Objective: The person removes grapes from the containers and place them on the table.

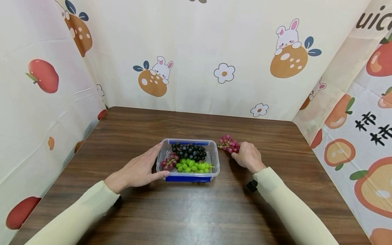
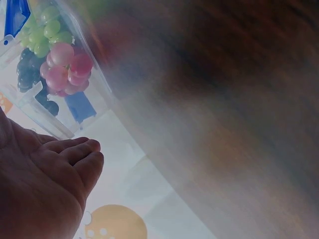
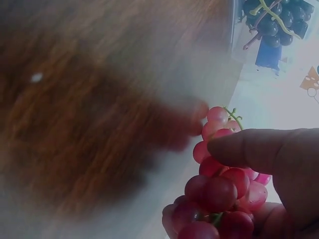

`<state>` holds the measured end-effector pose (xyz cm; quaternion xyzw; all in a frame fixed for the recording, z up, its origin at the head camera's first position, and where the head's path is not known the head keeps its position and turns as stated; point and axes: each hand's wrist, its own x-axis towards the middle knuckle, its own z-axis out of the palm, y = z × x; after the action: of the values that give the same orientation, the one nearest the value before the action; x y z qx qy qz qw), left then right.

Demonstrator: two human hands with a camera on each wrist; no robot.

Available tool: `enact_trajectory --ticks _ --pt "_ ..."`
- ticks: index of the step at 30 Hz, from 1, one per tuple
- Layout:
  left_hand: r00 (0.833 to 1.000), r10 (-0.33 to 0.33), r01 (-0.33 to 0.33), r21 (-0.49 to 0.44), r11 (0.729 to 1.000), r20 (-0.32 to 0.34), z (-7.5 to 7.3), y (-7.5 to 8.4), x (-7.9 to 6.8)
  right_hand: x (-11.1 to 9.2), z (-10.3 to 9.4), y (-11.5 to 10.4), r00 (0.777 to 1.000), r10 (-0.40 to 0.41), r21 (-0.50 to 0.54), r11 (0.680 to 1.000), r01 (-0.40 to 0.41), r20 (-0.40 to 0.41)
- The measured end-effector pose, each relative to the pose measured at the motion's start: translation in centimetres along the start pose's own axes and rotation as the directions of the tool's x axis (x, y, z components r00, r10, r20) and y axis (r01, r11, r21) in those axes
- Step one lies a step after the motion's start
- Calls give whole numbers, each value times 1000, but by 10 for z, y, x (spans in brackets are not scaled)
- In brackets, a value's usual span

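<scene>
A clear plastic box (image 1: 216,163) with blue side clips stands mid-table in the head view. Inside lie a bunch of black grapes (image 1: 190,151) at the back, green grapes (image 1: 193,166) at the front right and a small bunch of dark red grapes (image 1: 169,161) at the left. My left hand (image 1: 139,168) rests against the box's left side, fingers straight, thumb along the front left corner. To the right of the box, my right hand (image 1: 248,156) pinches a bunch of red grapes (image 3: 217,191) between thumb and fingers. Its green stem shows in the right wrist view.
The box and both hands are over a dark wooden table (image 1: 196,211). A cream curtain (image 1: 196,68) printed with rabbits and fruit hangs behind the table's back edge and along both sides. A black wrist device (image 1: 252,185) sits at my right cuff.
</scene>
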<state>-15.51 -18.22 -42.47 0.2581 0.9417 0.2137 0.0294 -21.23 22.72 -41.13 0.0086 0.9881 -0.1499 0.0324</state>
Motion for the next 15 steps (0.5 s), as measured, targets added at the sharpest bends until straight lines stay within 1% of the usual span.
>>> enact_trajectory --ticks 7,15 --pt "1000 -2 2 -1 1000 2 0 1 0 -2 0 2 1000 19 -39 999 -19 -1" --pt "1000 0 0 0 1000 2 0 0 0 -3 1 4 999 -7 -40 999 6 -32"
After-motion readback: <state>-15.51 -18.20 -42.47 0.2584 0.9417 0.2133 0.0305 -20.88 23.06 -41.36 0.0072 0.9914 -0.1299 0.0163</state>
